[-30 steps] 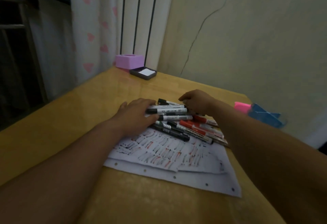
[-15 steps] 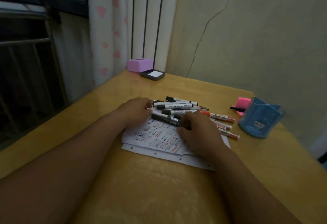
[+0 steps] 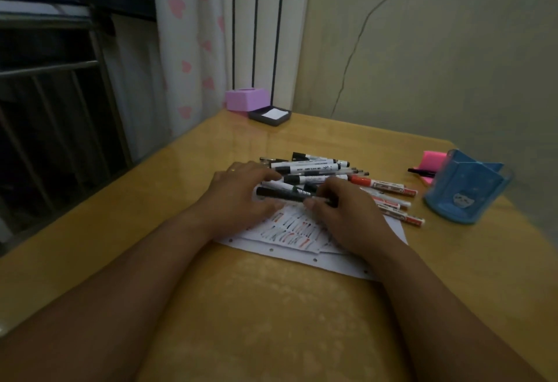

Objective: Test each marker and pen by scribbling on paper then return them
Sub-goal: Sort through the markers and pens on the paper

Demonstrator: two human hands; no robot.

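Black marker (image 3: 287, 195): lies crosswise over the far edge of the paper (image 3: 290, 232), just in front of the marker pile (image 3: 314, 168).
Right hand (image 3: 347, 215): rests on the paper, fingers curled round the marker's right end.
Left hand (image 3: 237, 197): at the paper's far left corner, thumb and fingers either side of the marker's left end; I cannot tell whether it grasps it.
Blue holder (image 3: 465, 191): right of the paper, apart.

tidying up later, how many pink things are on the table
2: a pink box at the far corner by the curtain, and a pink notepad behind the blue pen holder, partly hidden by it.
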